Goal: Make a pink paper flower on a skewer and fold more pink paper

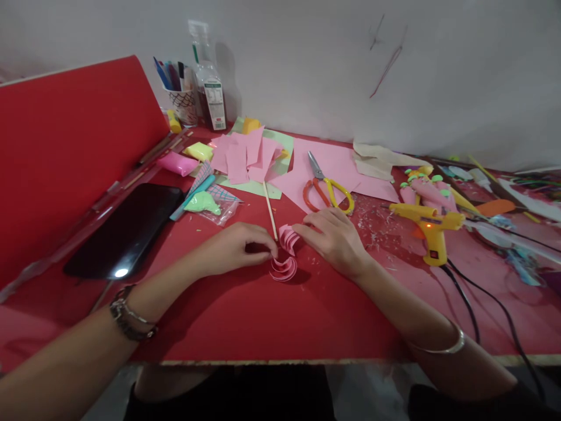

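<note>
On the red table (pixel 263 327) lies a small pink paper flower made of curled petals (pixel 284 268). My left hand (pixel 236 244) is closed, its fingertips pinching the flower's left edge. My right hand (pixel 335 237) rests just right of it, fingers curled, touching an upright pink curled paper piece (pixel 288 238). A thin wooden stick (pixel 270 209) runs from the flower's top toward a pile of cut pink paper squares (pixel 245 155).
Scissors with orange and yellow handles (pixel 326 190) lie on pink sheets behind my right hand. A yellow glue gun (pixel 427 228) with black cords stands at right. A black phone (pixel 127 231) lies at left beside a red board (pixel 65 146). Pen cup (pixel 182 99) and bottle (pixel 210 88) at the wall.
</note>
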The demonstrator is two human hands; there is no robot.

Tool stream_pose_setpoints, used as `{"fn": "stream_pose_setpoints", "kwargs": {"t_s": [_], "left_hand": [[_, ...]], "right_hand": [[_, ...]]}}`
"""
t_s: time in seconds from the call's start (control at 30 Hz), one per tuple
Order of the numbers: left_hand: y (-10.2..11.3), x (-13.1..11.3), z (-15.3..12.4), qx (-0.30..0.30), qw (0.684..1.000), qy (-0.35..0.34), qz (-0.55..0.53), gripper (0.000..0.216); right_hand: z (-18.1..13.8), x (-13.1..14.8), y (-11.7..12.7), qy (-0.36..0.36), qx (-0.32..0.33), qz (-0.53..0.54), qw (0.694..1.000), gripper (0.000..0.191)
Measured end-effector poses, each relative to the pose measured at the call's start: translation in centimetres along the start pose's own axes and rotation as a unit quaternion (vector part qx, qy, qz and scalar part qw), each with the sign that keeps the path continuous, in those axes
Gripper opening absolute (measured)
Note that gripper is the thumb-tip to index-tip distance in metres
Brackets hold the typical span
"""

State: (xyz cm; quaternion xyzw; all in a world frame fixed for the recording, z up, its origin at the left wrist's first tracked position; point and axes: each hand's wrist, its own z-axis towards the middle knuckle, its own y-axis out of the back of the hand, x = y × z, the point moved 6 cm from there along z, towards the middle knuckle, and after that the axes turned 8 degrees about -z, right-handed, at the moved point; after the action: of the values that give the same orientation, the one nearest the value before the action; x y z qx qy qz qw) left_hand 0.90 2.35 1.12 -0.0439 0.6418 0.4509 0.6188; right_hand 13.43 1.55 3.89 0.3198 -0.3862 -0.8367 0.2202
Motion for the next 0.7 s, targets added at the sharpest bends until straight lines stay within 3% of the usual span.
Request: {"fn": "stream_pose_setpoints", "kwargs": {"t_s": [0.1, 0.2, 0.37, 0.47, 0.7], "left_hand": [[0.0, -0.2, 0.0, -0.003, 1.000, -0.001, 0.002, 0.014], [0.1, -0.3, 0.0, -0.004, 1.000, 0.002, 0.006, 0.014], [0.3, -0.2, 0.0, -0.009, 1.000, 0.013, 0.018, 0.015], [0.4, 0.1, 0.0, -0.014, 0.999, 0.021, 0.028, 0.014], [0.5, 0.2, 0.0, -0.026, 0.999, 0.015, 0.034, 0.013]], "right_hand": [[-0.1, -0.4, -0.1, -0.036, 0.009, 0.033, 0.999, 0.023], [-0.3, -1.1, -0.4, -0.118, 0.034, 0.126, 0.984, 0.018], [-1.4, -2.0, -1.7, -0.293, 0.091, 0.311, 0.900, 0.009], [-1.7, -1.7, -2.1, -0.320, 0.107, 0.363, 0.868, 0.008], [-1.8, -0.7, -2.4, -0.326, 0.137, 0.422, 0.835, 0.008]]}}
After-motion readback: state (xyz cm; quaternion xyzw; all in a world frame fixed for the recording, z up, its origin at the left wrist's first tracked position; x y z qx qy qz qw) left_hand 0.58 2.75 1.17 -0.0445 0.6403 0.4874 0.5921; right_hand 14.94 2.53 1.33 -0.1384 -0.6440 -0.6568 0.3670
